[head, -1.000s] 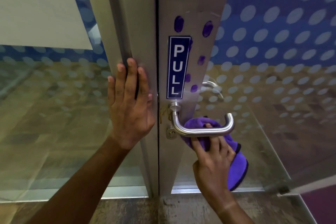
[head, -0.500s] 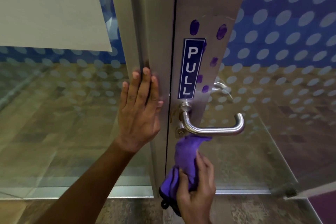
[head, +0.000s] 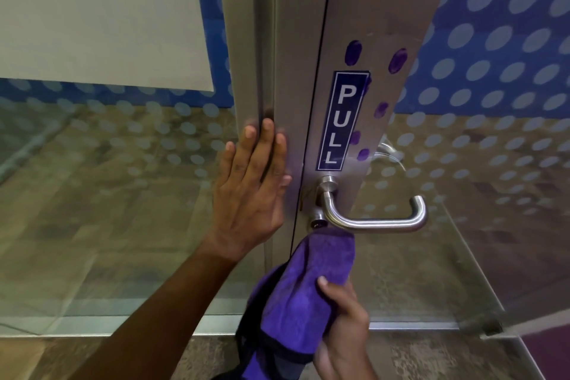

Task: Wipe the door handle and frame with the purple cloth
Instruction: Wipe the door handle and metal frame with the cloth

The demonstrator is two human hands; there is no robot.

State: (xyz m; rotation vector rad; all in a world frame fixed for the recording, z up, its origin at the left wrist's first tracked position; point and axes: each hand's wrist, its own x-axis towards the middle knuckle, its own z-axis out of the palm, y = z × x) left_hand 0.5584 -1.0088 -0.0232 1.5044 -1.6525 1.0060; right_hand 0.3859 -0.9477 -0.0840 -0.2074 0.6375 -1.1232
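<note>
Bracing the brushed-metal door frame [head: 262, 49], the left hand [head: 251, 191] lies flat with fingers straight and together, likely to keep the door steady while it is wiped. The right hand [head: 342, 330] grips the bunched purple microfibre cloth [head: 308, 287], fingers curled round its lower part, so the upper fold reaches up and touches the underside of the curved steel lever handle [head: 379, 220] near its base. A blue "PULL" sticker [head: 342, 120] sits just above, beside purple smudges that probably need wiping too
</note>
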